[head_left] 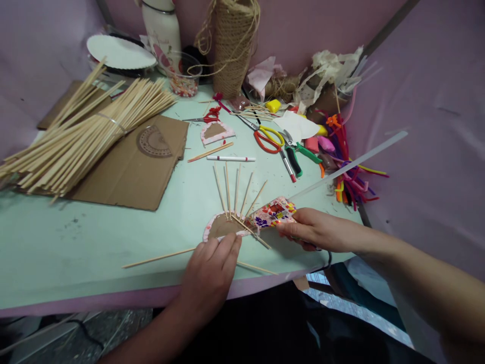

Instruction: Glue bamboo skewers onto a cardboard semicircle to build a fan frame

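Observation:
In the head view, a cardboard half-circle (220, 226) with a pink-and-white rim lies near the table's front edge. Several thin wooden sticks (237, 192) fan out from its curved side, and another stick (261, 238) crosses its right end. My left hand (212, 268) is closed at the straight lower edge, its fingertips pressed on the rim and holding the piece. A stick (159, 258) sticks out on either side of that hand. My right hand (318, 230) grips a patterned glue gun (273, 212), its nozzle close to the right end of the half-circle. From its back extends a long translucent glue stick (352, 164).
A bundle of wooden sticks (94, 131) lies over cardboard (129, 182) at left, near a protractor (154, 141). Scissors (269, 139), green-handled pruners (299, 154), a pen (231, 158) and a smaller half-circle (216, 132) lie beyond. Behind stand a twine roll (235, 50) and bottle (162, 28).

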`<state>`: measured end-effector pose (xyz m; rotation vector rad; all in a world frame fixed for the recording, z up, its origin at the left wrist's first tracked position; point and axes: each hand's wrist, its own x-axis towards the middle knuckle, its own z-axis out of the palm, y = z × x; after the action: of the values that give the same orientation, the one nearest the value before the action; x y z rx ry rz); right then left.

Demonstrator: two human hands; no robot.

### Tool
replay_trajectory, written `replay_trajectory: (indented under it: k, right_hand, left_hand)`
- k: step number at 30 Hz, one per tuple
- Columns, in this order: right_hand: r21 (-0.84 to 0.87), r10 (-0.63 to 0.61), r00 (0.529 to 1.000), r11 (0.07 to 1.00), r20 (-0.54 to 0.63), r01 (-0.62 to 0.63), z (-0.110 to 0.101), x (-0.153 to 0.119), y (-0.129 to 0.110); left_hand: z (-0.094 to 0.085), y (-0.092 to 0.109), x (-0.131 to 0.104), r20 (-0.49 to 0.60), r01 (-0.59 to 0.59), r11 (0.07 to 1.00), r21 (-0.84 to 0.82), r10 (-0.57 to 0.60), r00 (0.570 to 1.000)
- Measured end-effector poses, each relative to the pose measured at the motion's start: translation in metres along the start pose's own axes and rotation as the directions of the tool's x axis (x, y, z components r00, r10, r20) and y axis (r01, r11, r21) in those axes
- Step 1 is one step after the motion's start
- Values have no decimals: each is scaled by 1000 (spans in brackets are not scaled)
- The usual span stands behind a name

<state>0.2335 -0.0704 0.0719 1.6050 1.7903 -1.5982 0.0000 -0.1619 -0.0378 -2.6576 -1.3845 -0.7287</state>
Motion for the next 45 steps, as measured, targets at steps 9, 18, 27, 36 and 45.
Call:
replay_trajectory:
  k: [9,18,27,36,45]
  right_hand:
    - [-96,51,998,994,-35,-54,-2,-3,-5]
    - [-398,-106,962,917,-251,-3,4,-3,-2]
    - [-299,-175,834,954,-523,13,-17,-37,45]
    - [-509,-336,618,852,-711,-123,-22,-12,166]
    - [-835,-800,266,549,-537,-37,4,-47,77]
  left_hand:
    - [0,1,0,-9,23,1000,1,-23,1000]
    - [-1,0,3,-60,16,1000,-2,-17,998]
    - [0,2,4,-127,51,994,-98,-63,990]
    - [-31,17,21,159,311,569,-761,-301,940]
    - [-37,36,62,736,708,-230,-668,-61,674]
